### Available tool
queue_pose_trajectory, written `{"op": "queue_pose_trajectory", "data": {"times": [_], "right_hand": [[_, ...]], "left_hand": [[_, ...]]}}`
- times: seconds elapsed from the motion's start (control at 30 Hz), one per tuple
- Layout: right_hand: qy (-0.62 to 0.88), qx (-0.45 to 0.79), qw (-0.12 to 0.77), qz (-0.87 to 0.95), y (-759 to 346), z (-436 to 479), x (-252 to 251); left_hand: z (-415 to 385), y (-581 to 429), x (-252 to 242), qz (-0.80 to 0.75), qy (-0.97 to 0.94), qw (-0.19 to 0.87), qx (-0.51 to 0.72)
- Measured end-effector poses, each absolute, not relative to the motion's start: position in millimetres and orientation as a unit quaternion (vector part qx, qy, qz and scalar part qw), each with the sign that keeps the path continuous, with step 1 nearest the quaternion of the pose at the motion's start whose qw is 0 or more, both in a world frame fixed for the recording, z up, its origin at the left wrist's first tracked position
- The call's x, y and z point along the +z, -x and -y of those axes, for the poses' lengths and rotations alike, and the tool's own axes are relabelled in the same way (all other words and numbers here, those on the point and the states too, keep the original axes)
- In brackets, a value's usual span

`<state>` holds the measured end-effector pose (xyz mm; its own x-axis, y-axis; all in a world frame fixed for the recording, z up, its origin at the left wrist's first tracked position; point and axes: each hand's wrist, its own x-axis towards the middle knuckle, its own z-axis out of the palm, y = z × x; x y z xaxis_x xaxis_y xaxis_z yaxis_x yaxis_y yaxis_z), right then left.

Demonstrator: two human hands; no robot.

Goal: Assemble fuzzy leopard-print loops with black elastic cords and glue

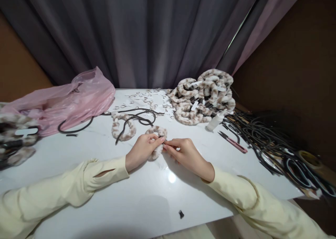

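Observation:
In the middle of the white table lies a fluffy brown-and-white plush ring. My left hand is closed on its near-left side, thumb and fingers pinching the fabric. From the right, my right hand pinches at the ring's right edge, its fingertips almost touching the left thumb. Something small and dark shows between the fingertips, too hidden to name. A second plush ring lies just left of the hands, with black cord looped across and behind it.
A pink plastic bag and more plush pieces occupy the left. Small metal rings are scattered at the back. Plush rings are piled back right, near a white bottle, pink-handled snips and black cords. A black scrap lies in front.

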<state>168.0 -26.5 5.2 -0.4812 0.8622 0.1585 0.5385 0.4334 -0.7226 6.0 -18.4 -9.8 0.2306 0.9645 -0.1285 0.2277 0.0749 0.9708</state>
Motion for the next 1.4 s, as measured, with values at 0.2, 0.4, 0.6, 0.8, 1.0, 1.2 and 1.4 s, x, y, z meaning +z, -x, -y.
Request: {"op": "queue_pose_trajectory", "data": {"times": [0.2, 0.4, 0.6, 0.8, 1.0, 1.2, 1.4], "right_hand": [[0.444, 0.290, 0.270, 0.803, -167, 26, 1], [0.432, 0.223, 0.255, 0.836, -167, 23, -9], [0.415, 0.198, 0.241, 0.855, -167, 23, -10], [0.377, 0.107, 0.203, 0.897, -173, 25, -13], [0.288, -0.127, 0.145, 0.938, -182, 25, -16], [0.187, -0.247, 0.128, 0.942, -185, 21, -13], [0.188, -0.198, 0.156, 0.949, -190, 20, -5]], "left_hand": [[18, -6, -11, -0.501, -0.550, 0.560, 0.363], [17, -8, -12, -0.501, -0.554, 0.551, 0.372], [17, -7, -14, -0.506, -0.580, 0.531, 0.355], [18, -7, -7, -0.519, -0.590, 0.517, 0.339], [18, -6, -1, -0.483, -0.554, 0.588, 0.338], [15, -1, -7, -0.435, -0.523, 0.656, 0.328], [14, -1, -8, -0.462, -0.529, 0.638, 0.315]]}}
